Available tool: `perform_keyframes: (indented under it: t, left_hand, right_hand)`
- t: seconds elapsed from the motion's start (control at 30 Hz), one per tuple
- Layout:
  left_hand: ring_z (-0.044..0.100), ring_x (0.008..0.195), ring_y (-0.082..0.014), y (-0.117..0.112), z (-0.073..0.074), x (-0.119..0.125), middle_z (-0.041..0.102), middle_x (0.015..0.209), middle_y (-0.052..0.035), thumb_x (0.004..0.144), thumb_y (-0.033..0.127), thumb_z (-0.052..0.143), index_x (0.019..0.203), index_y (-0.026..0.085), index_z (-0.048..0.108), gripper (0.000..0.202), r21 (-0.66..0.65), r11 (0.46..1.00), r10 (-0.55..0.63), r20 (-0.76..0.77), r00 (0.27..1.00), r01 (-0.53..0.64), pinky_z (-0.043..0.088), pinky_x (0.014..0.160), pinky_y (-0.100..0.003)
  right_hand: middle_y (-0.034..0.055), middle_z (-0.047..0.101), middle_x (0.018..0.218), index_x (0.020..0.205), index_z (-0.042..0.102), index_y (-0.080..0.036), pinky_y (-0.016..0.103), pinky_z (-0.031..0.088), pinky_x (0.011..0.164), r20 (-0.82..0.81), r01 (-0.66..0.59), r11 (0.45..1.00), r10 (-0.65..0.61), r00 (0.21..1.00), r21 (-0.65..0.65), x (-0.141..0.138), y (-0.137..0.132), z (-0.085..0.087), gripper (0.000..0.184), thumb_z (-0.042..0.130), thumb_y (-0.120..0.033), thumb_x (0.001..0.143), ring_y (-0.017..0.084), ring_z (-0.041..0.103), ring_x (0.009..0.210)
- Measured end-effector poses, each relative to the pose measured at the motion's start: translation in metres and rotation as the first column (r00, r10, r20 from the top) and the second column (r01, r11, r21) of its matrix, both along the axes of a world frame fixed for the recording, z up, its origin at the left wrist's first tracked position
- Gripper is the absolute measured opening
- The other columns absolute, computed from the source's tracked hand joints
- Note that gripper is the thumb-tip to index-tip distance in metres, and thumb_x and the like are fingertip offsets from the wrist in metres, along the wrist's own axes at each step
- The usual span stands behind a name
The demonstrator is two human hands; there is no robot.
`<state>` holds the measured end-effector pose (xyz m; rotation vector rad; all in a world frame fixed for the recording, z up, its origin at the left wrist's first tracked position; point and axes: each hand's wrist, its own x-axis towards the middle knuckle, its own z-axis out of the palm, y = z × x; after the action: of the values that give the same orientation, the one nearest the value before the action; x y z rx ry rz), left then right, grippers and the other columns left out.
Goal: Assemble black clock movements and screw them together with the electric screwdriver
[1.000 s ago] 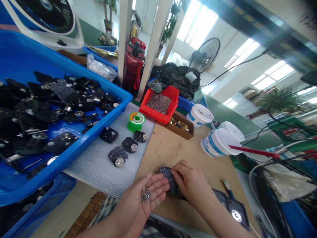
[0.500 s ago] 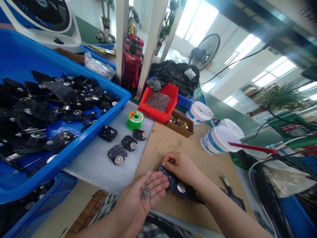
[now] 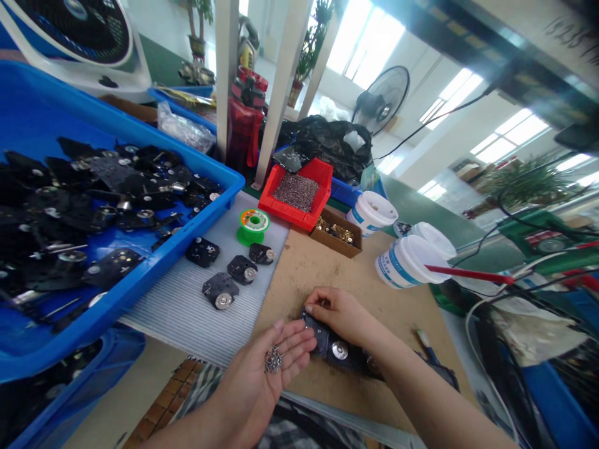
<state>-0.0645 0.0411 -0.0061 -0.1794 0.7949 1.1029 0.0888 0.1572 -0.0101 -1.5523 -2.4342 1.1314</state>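
Observation:
My left hand (image 3: 269, 368) lies palm up with its fingers stretched out. It holds a small pile of silvery screws (image 3: 273, 360) in the palm. Just beyond its fingertips, my right hand (image 3: 334, 315) is closed in a pinch at the left corner of a dark plate-like part (image 3: 318, 333). What sits between those fingertips is too small to make out. The part lies on the brown board (image 3: 299, 268), in a row with other dark parts that bear round metal discs (image 3: 339, 350). My right wrist and forearm hide some of that row.
A large blue bin (image 3: 187, 231) full of dark parts stands at left. Several similar parts (image 3: 219, 290) lie beside a green spool (image 3: 253, 226). Behind are a red bin (image 3: 294, 193) of tiny pieces, a cardboard box (image 3: 337, 234), white buckets (image 3: 402, 262); a brush (image 3: 425, 343) lies right.
The whole view has shifted slightly, so things appear a little further left. Both hands keep nearly the same pose, with the right fingertips still at the part's corner.

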Motion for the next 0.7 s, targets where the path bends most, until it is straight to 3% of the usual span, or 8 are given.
perform_keyframes:
  t: [0.13,0.23,0.33,0.43,0.53,0.7]
  left_hand:
    - [0.068,0.107,-0.0253,-0.002,-0.002,0.000,0.074,0.111,-0.0188,0.097,0.026,0.045,0.107,0.002,0.068,0.034,0.028,1.000,-0.005,0.001,1.000,0.005,0.048,0.099,-0.035]
    - [0.067,0.108,-0.0256,-0.002,-0.001,0.000,0.074,0.111,-0.0197,0.098,0.027,0.044,0.108,0.001,0.067,0.036,0.028,1.000,-0.002,0.000,1.000,0.002,0.048,0.097,-0.035]
    - [0.068,0.105,-0.0244,-0.002,0.003,0.000,0.075,0.108,-0.0192,0.098,0.027,0.042,0.105,0.001,0.069,0.038,0.031,1.000,0.006,0.047,0.999,-0.008,0.050,0.094,-0.033]
    - [0.070,0.093,-0.0206,-0.003,0.010,0.001,0.076,0.103,-0.0160,0.099,0.025,0.039,0.101,0.004,0.071,0.038,0.050,0.998,0.024,0.044,0.999,-0.026,0.053,0.082,-0.030]
    - [0.069,0.093,-0.0196,-0.004,0.016,0.004,0.076,0.104,-0.0143,0.100,0.025,0.035,0.102,0.006,0.072,0.042,0.019,1.000,0.003,0.034,0.999,-0.003,0.052,0.082,-0.029]
    - [0.066,0.100,-0.0194,-0.014,0.012,0.011,0.076,0.098,-0.0126,0.097,0.023,0.043,0.097,0.007,0.075,0.036,0.078,0.996,-0.038,0.068,0.997,0.033,0.049,0.090,-0.027]
  right_hand:
    - [-0.0006,0.069,0.070,0.079,0.068,-0.016,0.022,0.046,0.060,-0.037,-0.012,1.000,0.012,0.999,0.003,0.005,0.004,-0.001,0.012,0.058,-0.019,0.085,0.013,0.062,0.064]
    - [0.0040,0.072,0.083,0.086,0.070,-0.017,0.028,0.049,0.071,-0.070,-0.005,0.996,0.011,0.998,0.091,0.008,-0.005,0.009,0.015,0.056,-0.019,0.087,0.017,0.065,0.075]
    - [0.0096,0.069,0.097,0.103,0.068,-0.016,0.035,0.048,0.079,-0.113,0.035,0.966,-0.006,0.994,0.257,0.007,-0.035,0.026,0.020,0.053,-0.022,0.090,0.022,0.063,0.087]
    - [0.0070,0.068,0.099,0.106,0.066,-0.020,0.035,0.048,0.080,-0.199,-0.104,0.909,0.198,0.960,0.403,-0.002,-0.074,0.035,0.018,0.056,-0.019,0.091,0.021,0.061,0.091]
    - [0.0056,0.068,0.095,0.096,0.066,-0.019,0.035,0.049,0.075,-0.164,-0.162,0.851,0.276,0.947,0.499,-0.010,-0.100,0.031,0.012,0.063,-0.015,0.086,0.022,0.060,0.085]
    - [0.0034,0.066,0.087,0.085,0.063,-0.019,0.029,0.050,0.072,-0.228,-0.083,0.884,0.208,0.951,0.460,-0.003,-0.107,0.018,0.012,0.061,-0.007,0.082,0.019,0.061,0.081]
